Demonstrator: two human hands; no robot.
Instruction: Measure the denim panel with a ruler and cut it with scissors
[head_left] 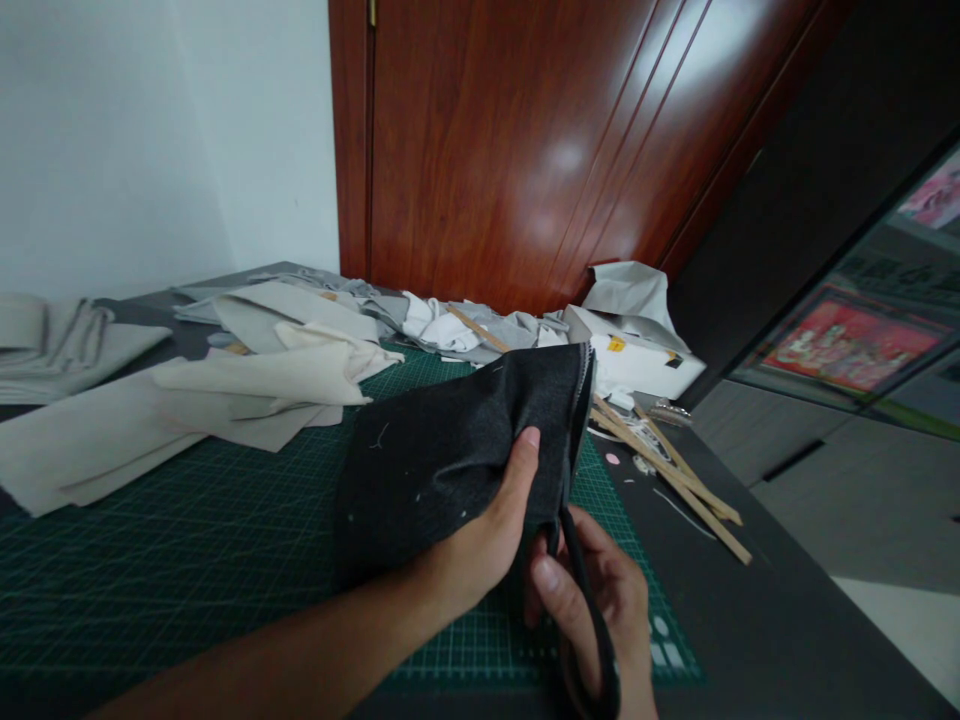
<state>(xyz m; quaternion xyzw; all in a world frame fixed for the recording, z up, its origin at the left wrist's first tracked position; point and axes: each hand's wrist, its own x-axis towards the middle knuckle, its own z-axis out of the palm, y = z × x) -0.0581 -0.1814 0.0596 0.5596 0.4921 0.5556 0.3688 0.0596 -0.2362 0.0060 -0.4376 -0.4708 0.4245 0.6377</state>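
Pinching the dark grey fabric [450,455] above the green cutting mat [187,560], your left hand [487,540] sits right beside the black-handled scissors [592,620] gripped in your right hand [600,600]. Blades are hidden behind the fold; closing them blind risks nicking your thumb or veering off the stitched edge.

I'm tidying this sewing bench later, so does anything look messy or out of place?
Yes. Wooden sticks lie crossed and askew beside the cutting mat, with small scraps around them. Pale fabric pieces are heaped loosely at the back. The dark fabric, held by both hands, carries stray thread bits.
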